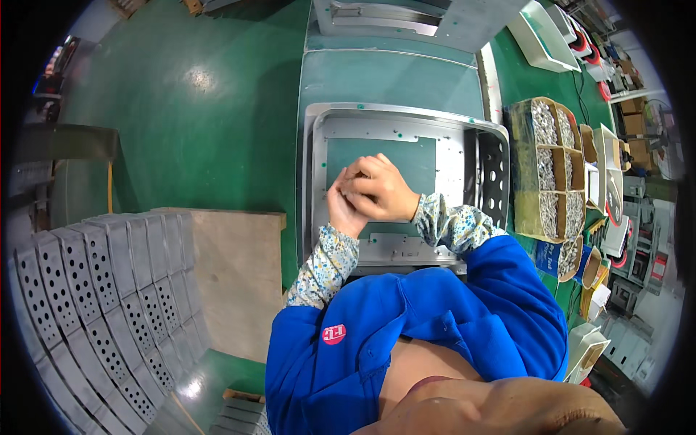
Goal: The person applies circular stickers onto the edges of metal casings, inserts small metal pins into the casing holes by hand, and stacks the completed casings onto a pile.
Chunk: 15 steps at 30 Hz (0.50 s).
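My two hands meet over a shallow grey metal frame (319, 232) with raised walls and a large rectangular opening. My left hand (342, 209) is cupped, its fingers mostly covered by the other hand. Across it lies my right hand (383, 190), fingers curled in against the left palm. Whatever is between them, if anything, is hidden. Small studs and holes dot the frame's flat inner rim, and its right wall (494, 170) has a row of round holes. The frame rests on a green-topped bench (391, 80).
Farther along the bench lies another metal panel (464, 25). To the right, a divided bin (525, 210) holds many small metal parts, with a white tray (536, 36) beyond. Perforated grey metal housings (138, 283) stand in rows at left, beside a wooden board (235, 283).
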Tool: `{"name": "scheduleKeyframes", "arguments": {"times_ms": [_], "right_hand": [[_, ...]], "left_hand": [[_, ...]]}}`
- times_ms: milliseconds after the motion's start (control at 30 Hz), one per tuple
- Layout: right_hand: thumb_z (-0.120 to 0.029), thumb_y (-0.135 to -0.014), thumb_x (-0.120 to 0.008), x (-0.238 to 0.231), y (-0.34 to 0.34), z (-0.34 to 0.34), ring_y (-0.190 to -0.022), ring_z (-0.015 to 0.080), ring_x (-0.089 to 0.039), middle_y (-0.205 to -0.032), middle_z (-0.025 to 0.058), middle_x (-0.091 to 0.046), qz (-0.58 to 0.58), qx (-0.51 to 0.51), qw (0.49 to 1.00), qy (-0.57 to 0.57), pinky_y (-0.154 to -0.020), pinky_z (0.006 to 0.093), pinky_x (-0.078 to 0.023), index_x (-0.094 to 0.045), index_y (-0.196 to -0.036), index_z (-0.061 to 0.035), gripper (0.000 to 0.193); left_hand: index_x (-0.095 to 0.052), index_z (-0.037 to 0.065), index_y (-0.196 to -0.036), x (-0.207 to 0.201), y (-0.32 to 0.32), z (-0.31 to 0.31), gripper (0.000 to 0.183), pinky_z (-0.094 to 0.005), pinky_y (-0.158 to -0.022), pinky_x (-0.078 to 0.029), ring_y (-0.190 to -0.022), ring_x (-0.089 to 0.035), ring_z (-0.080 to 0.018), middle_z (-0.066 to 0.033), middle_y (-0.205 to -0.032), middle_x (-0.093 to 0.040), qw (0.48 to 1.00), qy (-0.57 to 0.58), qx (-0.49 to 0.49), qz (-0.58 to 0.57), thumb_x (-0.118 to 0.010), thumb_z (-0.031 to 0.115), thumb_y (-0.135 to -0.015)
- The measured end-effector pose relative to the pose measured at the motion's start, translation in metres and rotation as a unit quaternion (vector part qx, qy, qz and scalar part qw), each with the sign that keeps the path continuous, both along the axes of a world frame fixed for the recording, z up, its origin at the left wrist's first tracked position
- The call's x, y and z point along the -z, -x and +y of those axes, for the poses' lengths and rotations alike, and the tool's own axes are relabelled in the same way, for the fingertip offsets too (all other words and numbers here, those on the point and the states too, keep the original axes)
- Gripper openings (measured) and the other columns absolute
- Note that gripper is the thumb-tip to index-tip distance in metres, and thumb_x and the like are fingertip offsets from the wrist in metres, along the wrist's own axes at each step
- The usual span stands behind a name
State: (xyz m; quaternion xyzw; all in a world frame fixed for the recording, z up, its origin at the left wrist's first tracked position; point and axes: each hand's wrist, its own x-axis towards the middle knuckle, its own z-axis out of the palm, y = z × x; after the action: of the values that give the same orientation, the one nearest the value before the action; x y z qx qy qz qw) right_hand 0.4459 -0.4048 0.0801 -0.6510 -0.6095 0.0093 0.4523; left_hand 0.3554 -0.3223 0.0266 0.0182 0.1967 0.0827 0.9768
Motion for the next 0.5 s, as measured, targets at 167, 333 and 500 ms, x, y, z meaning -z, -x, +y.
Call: {"name": "scheduleKeyframes", "arguments": {"times_ms": [167,333,500], "right_hand": [[-0.006,-0.075,-0.055,0.07,-0.044,0.051,-0.074,0.0323,-0.057,-0.079,0.0134,-0.056,0.103,0.113,0.974,0.167,-0.065,0.0398,-0.045,-0.064,-0.094,-0.0056,0.021],[-0.005,-0.068,-0.055,0.125,-0.067,0.084,-0.073,0.0344,-0.057,-0.08,0.0155,-0.057,0.059,0.101,0.971,0.209,-0.065,0.0417,-0.047,-0.064,-0.089,-0.0035,0.023],[-0.008,-0.066,-0.055,0.147,-0.07,0.098,-0.071,0.0336,-0.058,-0.083,0.0156,-0.058,0.002,0.096,0.966,0.242,-0.066,0.0416,-0.048,-0.064,-0.08,-0.0026,0.018]], "left_hand": [[-0.051,0.004,-0.098,0.055,-0.005,0.017,0.022,-0.0241,-0.05,-0.04,-0.064,-0.047,-0.0127,-0.0032,-0.079,-0.05,0.974,-0.019,-0.054,0.221,-0.042,0.023,-0.092],[-0.05,0.006,-0.101,0.036,-0.017,0.018,0.017,-0.0217,-0.045,-0.033,-0.055,-0.041,-0.0104,-0.0013,-0.074,-0.047,0.984,-0.069,-0.053,0.156,-0.045,0.019,-0.091],[-0.054,0.007,-0.099,0.037,-0.017,0.02,0.014,-0.0226,-0.048,-0.034,-0.058,-0.045,-0.0101,-0.0013,-0.076,-0.051,0.965,-0.102,-0.109,0.218,-0.047,0.014,-0.09]]}}
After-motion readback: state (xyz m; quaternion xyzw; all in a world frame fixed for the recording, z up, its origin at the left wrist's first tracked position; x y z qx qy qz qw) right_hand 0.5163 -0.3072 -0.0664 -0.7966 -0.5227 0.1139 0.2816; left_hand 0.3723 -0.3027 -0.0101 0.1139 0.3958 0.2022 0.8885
